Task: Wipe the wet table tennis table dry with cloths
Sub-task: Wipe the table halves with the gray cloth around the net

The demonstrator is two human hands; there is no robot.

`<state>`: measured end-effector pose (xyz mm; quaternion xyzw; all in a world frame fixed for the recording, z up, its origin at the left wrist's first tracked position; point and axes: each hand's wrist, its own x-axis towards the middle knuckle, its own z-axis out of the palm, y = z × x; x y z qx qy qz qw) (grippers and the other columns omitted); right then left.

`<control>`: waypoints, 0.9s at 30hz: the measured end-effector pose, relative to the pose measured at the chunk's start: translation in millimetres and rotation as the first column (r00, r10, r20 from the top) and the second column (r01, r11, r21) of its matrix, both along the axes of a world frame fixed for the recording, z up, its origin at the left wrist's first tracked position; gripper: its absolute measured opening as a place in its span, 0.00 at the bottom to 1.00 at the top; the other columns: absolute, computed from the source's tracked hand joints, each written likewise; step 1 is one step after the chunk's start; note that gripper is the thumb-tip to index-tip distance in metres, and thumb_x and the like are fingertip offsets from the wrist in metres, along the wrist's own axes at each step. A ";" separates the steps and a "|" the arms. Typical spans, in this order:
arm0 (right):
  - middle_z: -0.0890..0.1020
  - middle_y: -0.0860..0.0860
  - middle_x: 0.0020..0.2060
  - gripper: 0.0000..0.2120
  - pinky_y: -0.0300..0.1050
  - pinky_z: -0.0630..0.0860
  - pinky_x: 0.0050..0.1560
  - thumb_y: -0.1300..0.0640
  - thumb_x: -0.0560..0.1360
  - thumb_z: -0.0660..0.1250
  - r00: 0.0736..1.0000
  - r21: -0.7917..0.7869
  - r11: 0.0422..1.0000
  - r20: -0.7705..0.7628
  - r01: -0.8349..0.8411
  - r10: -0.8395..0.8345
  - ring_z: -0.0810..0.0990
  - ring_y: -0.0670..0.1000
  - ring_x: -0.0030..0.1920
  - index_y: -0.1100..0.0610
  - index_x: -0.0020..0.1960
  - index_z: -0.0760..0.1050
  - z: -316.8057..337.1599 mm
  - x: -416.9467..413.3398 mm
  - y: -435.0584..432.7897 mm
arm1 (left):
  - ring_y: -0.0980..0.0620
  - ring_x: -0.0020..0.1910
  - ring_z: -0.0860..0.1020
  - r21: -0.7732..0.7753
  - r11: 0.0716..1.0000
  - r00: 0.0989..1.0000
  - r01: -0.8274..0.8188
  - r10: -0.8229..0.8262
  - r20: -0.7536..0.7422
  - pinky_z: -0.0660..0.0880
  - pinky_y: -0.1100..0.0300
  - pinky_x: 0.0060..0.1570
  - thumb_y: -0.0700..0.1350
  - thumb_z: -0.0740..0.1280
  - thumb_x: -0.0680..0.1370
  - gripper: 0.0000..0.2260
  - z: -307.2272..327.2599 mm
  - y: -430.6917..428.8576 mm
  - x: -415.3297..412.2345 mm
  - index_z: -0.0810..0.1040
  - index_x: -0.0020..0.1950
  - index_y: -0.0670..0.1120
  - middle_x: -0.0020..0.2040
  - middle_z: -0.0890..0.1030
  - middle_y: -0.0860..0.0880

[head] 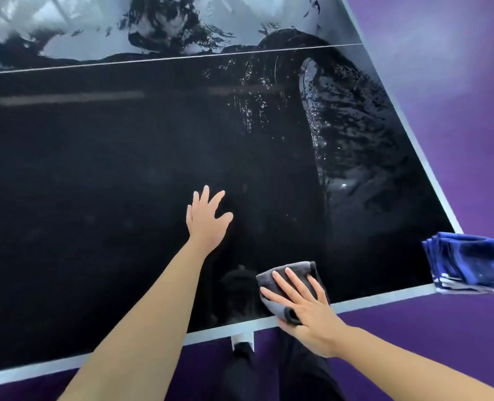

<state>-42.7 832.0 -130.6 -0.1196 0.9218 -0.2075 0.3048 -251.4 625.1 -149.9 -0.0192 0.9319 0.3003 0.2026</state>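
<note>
The black table tennis table point(95, 169) fills the view, with white edge lines. Water streaks and droplets glisten on its right part point(341, 134) and beyond the white centre line at the far side. My right hand point(303, 308) presses flat on a folded grey cloth point(286, 282) at the table's near edge, thumb hooked under the cloth over the rim. My left hand point(208, 218) lies flat on the dark surface further in, fingers spread, holding nothing.
A stack of folded blue cloths point(465, 264) sits on the table's near right corner, partly overhanging. Purple floor point(442, 328) surrounds the table. My dark trouser legs point(269, 371) stand against the near edge, by a white bracket point(243, 340).
</note>
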 end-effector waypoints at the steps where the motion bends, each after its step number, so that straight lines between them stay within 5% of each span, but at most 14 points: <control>1: 0.36 0.31 0.76 0.25 0.46 0.25 0.73 0.40 0.82 0.50 0.997 -0.057 0.997 0.065 0.045 -0.042 0.26 0.36 0.73 0.27 0.75 0.46 6.0 7.4 -3.1 | 0.48 0.82 0.44 0.006 1.000 1.000 0.010 -0.010 0.008 0.42 0.48 0.78 0.48 0.65 0.80 0.27 1.9 -5.9 20.9 0.64 0.79 0.56 0.83 0.52 0.51; 3: 0.44 0.28 0.76 0.24 0.48 0.30 0.75 0.37 0.79 0.55 0.943 -0.167 0.960 0.284 0.225 -0.171 0.33 0.39 0.77 0.27 0.74 0.54 13.1 22.0 -6.1 | 0.48 0.82 0.44 0.006 0.999 0.999 0.039 -0.040 0.036 0.42 0.48 0.78 0.48 0.65 0.80 0.26 6.4 -13.1 60.8 0.64 0.78 0.57 0.83 0.51 0.51; 5: 0.59 0.32 0.76 0.29 0.52 0.46 0.79 0.30 0.74 0.59 0.747 -0.209 0.803 0.549 0.558 -0.376 0.50 0.44 0.78 0.34 0.74 0.63 33.9 26.7 -10.1 | 0.49 0.82 0.44 0.041 0.998 0.996 0.040 -0.043 0.078 0.43 0.49 0.78 0.47 0.64 0.81 0.24 12.7 -16.2 95.2 0.66 0.77 0.56 0.83 0.52 0.51; 7: 0.78 0.47 0.67 0.25 0.46 0.69 0.69 0.39 0.79 0.62 0.473 -0.205 0.507 0.737 0.837 -0.482 0.74 0.48 0.69 0.50 0.71 0.73 65.0 24.0 -11.0 | 0.51 0.82 0.48 0.195 0.979 0.987 -0.063 0.032 0.154 0.49 0.51 0.78 0.45 0.64 0.82 0.21 24.7 -16.2 121.2 0.71 0.75 0.55 0.82 0.57 0.52; 10: 0.84 0.61 0.56 0.20 0.51 0.77 0.57 0.50 0.81 0.60 0.137 -0.184 -0.064 0.886 0.981 -0.443 0.83 0.58 0.57 0.64 0.62 0.79 104.0 18.4 -6.7 | 0.57 0.74 0.65 0.426 0.868 0.954 -0.256 0.155 0.258 0.61 0.61 0.71 0.44 0.63 0.83 0.16 56.4 -7.2 144.0 0.75 0.71 0.53 0.75 0.71 0.55; 12: 0.82 0.64 0.59 0.22 0.58 0.79 0.57 0.50 0.81 0.59 0.072 -0.196 -0.344 0.937 0.918 -0.342 0.82 0.63 0.58 0.67 0.61 0.79 126.4 18.4 -4.9 | 0.61 0.67 0.72 0.521 0.804 0.945 -0.288 0.148 0.293 0.65 0.65 0.66 0.46 0.63 0.83 0.15 79.5 2.8 150.5 0.76 0.70 0.53 0.70 0.76 0.56; 14: 0.81 0.65 0.60 0.24 0.63 0.81 0.52 0.48 0.80 0.58 0.063 -0.200 -0.497 0.958 0.845 -0.278 0.82 0.65 0.58 0.67 0.60 0.80 139.6 20.7 -3.1 | 0.67 0.63 0.73 0.616 0.736 0.943 -0.280 0.091 0.319 0.66 0.71 0.61 0.49 0.64 0.83 0.16 102.9 14.0 151.8 0.76 0.71 0.52 0.69 0.76 0.58; 19: 0.78 0.65 0.65 0.26 0.66 0.76 0.61 0.46 0.80 0.57 0.157 -0.271 -0.581 0.958 0.767 -0.241 0.78 0.65 0.63 0.65 0.64 0.78 159.5 18.6 0.3 | 0.65 0.71 0.65 0.701 0.711 0.942 -0.057 -0.194 0.273 0.63 0.60 0.71 0.70 0.71 0.68 0.42 129.0 50.2 146.9 0.62 0.79 0.59 0.72 0.66 0.65; 22: 0.77 0.67 0.65 0.24 0.67 0.70 0.67 0.51 0.80 0.58 0.190 -0.294 -0.533 0.951 0.793 -0.243 0.75 0.67 0.66 0.66 0.66 0.76 167.0 13.2 1.9 | 0.61 0.70 0.70 0.688 0.722 0.952 -0.079 -0.150 0.267 0.69 0.54 0.71 0.74 0.76 0.60 0.53 128.1 75.0 145.3 0.58 0.79 0.60 0.73 0.68 0.61; 27: 0.80 0.68 0.61 0.21 0.63 0.75 0.62 0.58 0.77 0.59 0.155 -0.305 -0.413 0.921 0.858 -0.358 0.80 0.67 0.61 0.70 0.64 0.77 156.1 3.2 14.9 | 0.57 0.75 0.64 0.545 0.837 0.976 -0.050 -0.074 0.203 0.63 0.49 0.75 0.72 0.75 0.61 0.53 117.7 91.9 136.8 0.56 0.80 0.58 0.77 0.63 0.59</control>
